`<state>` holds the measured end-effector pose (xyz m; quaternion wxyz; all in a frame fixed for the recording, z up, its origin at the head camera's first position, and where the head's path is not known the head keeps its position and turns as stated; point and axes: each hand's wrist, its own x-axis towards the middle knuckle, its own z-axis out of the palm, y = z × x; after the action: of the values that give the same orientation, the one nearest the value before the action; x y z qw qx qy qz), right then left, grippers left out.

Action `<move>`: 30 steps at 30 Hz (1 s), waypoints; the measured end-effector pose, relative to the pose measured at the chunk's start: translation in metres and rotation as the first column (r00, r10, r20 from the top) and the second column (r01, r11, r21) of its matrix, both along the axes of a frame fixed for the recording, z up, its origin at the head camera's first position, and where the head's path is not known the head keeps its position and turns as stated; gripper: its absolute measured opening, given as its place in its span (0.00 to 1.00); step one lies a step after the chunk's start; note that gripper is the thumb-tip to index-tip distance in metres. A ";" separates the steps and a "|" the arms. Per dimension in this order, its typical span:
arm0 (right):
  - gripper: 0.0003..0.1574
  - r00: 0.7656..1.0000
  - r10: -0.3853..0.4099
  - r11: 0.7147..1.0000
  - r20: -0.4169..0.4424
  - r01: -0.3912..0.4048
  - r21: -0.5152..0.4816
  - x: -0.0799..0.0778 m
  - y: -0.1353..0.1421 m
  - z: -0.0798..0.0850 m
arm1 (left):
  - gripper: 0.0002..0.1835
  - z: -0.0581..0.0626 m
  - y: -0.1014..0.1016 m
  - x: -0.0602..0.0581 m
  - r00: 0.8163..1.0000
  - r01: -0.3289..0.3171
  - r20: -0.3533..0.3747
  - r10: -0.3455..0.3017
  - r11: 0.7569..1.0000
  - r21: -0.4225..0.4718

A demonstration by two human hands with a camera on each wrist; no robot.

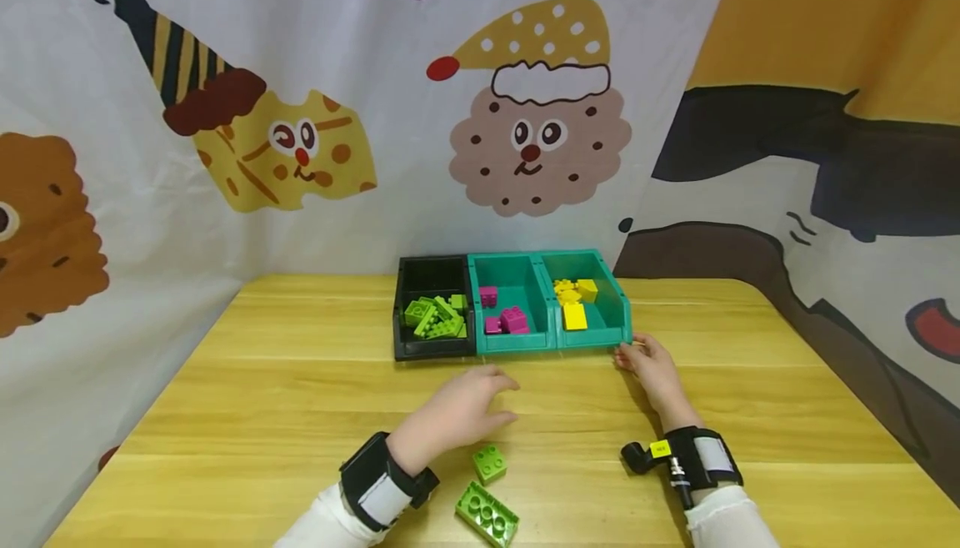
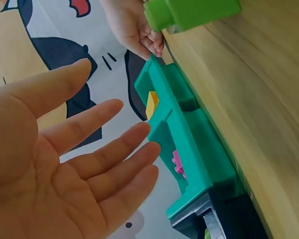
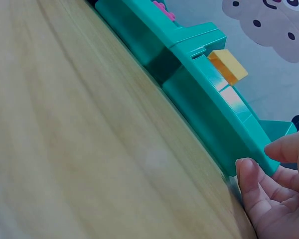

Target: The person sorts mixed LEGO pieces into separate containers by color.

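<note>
My left hand hovers over the table with its fingers spread and nothing in them; the left wrist view shows its bare palm. Near it lie two green toy bricks, a small square one with studs up and a longer one with its hollow underside up. My right hand is at the front right corner of the right teal bin. In the right wrist view its index finger touches that corner, the thumb stands just in front, and the other fingers are loosely bent beside the bin.
Left of that bin stand a middle teal bin with magenta bricks and a black bin with green bricks. Yellow bricks lie in the right bin. A printed cloth hangs behind the wooden table.
</note>
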<state>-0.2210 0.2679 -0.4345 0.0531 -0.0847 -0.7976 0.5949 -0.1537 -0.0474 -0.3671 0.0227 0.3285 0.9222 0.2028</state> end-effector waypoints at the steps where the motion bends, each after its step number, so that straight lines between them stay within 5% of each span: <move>1: 0.30 1.000 0.002 1.000 0.001 -0.002 -0.002 0.000 0.000 0.000 | 0.21 0.000 -0.001 0.001 1.000 0.006 -0.001 -0.006 1.000 -0.008; 6: 0.29 1.000 0.002 1.000 0.004 -0.002 -0.002 -0.001 -0.002 -0.001 | 0.25 0.002 -0.003 0.010 0.999 0.051 0.009 -0.051 0.997 -0.052; 14: 0.28 1.000 -0.002 1.000 -0.005 0.002 0.009 -0.003 0.000 -0.002 | 0.31 -0.001 -0.003 0.018 0.984 0.142 0.124 -0.125 0.980 -0.138; 25: 0.28 1.000 -0.006 1.000 0.004 0.006 0.020 -0.002 0.001 -0.002 | 0.19 -0.012 0.001 0.022 0.969 0.240 0.112 -0.221 0.949 -0.207; 30: 0.28 1.000 -0.013 0.999 0.015 0.013 0.052 -0.002 0.001 -0.002 | 0.16 -0.014 0.001 0.021 0.974 0.218 0.106 -0.199 0.953 -0.210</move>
<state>-0.2231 0.2685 -0.4367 0.0530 -0.0930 -0.8125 0.5730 -0.1324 -0.0460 -0.3813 0.1187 0.4109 0.8973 0.1091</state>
